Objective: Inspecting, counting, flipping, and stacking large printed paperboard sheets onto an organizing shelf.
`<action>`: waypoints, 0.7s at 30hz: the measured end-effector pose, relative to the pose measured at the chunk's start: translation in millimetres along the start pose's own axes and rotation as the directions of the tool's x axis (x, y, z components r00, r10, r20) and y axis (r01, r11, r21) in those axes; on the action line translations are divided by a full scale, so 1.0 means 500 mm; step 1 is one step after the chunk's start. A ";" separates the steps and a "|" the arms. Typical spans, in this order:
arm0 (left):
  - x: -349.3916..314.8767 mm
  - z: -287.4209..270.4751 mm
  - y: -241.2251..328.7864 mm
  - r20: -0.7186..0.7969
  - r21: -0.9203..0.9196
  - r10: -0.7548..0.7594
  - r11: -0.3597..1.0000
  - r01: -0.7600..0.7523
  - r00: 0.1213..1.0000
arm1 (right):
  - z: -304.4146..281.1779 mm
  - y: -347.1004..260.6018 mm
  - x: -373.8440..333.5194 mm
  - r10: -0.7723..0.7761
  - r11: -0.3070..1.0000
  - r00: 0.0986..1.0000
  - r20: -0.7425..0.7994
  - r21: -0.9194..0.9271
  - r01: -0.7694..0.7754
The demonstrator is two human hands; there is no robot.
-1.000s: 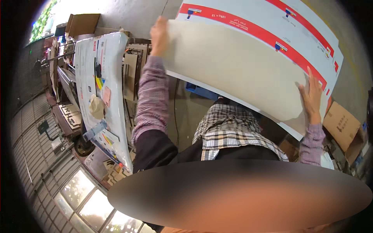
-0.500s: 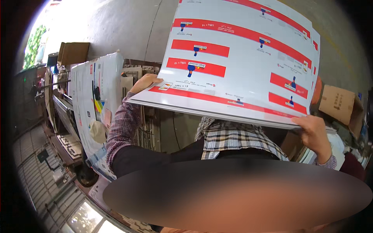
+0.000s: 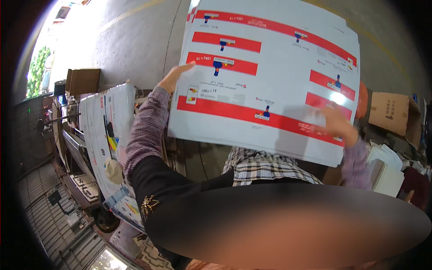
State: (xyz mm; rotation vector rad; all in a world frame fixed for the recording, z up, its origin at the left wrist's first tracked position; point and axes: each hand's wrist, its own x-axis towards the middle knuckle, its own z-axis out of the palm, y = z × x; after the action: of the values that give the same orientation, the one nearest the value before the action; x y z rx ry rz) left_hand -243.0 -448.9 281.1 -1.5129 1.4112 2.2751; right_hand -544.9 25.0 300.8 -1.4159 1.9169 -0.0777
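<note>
The left hand [image 3: 176, 77] is at the left edge of the stack of white-and-red printed sheets [image 3: 270, 87], a finger or thumb reaching over the top face; the rest is hidden, so I cannot tell how closed it is. The right hand [image 3: 338, 123], blurred and loosely spread, is over the near right corner, contact unclear. The stack lies between both hands, beyond the checked garment [image 3: 270, 167].

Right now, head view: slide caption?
Left hand at the left edge of red-and-white printed sheets, right hand, blurred, over their near right corner.
</note>
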 end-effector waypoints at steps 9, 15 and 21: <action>-0.146 0.163 0.027 0.093 0.598 0.427 0.699 -0.393 0.900 | -0.487 0.239 0.627 -0.024 0.992 0.689 -0.724 0.068 0.106; -0.237 0.198 -0.004 0.021 0.413 0.415 0.825 -0.386 0.910 | -0.484 0.262 0.706 0.138 0.916 0.840 -0.525 0.389 0.092; -0.146 0.155 -0.084 -0.204 0.214 0.412 0.904 -0.370 0.888 | -0.605 0.183 0.554 -0.059 0.988 0.995 -0.082 0.137 0.070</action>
State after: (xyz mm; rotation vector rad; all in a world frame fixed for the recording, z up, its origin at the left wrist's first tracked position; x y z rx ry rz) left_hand -238.6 -340.5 316.7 -1.6198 2.0964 2.1409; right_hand -828.3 -283.7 334.8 -1.3985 1.8884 -0.2971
